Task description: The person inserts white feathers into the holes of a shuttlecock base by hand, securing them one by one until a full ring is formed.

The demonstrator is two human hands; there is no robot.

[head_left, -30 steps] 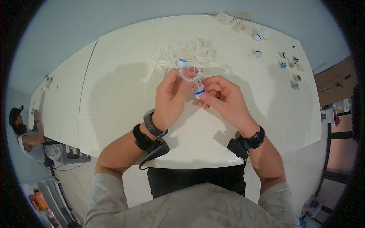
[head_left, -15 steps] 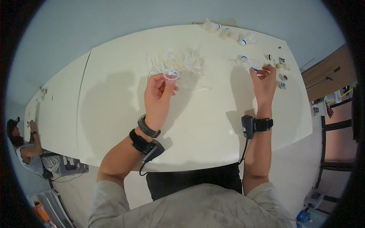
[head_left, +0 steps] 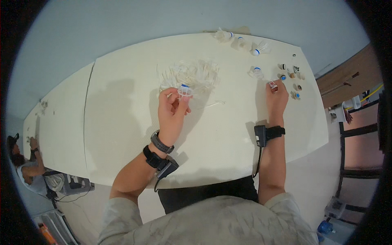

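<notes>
One head-worn fisheye, looking down over a white table

The single view sits on the person's head and looks steeply down and forward, so the person's chest fills the lower edge and both forearms rise from it toward the white table (head_left: pixel 122 122). The left hand (head_left: pixel 171 108) is near the picture's middle, the right hand (head_left: pixel 277 98) out toward the right, both fairly close to the lens. The wide lens bends the table's edges and darkens the corners into a round rim. The far table edge and a grey wall curve across the top; floor and a second person (head_left: pixel 24 163) show at far left.
</notes>
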